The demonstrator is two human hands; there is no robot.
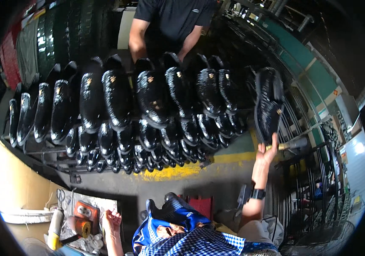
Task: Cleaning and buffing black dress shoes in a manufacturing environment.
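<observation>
At the right, my right hand (267, 154) is closed on the lower end of a black shoe (269, 98), which is raised upright with its toe down beside the rack's end. My left hand (112, 218) is low at the left by the work table, its fingers loosely curled and nothing visible in them. Across the view stands a rack (48, 151) of glossy black shoes (116, 100); they hang toe down in several rows, with small gold ornaments on the top ones.
A worker in a black shirt (172, 21) stands behind the rack. On the table at lower left are scissors (60, 197), an orange box (87, 212), a tape roll (80, 227) and a white-and-yellow cylindrical item (56, 226). Metal racks (319, 179) line the right. A yellow line (178, 171) crosses the floor.
</observation>
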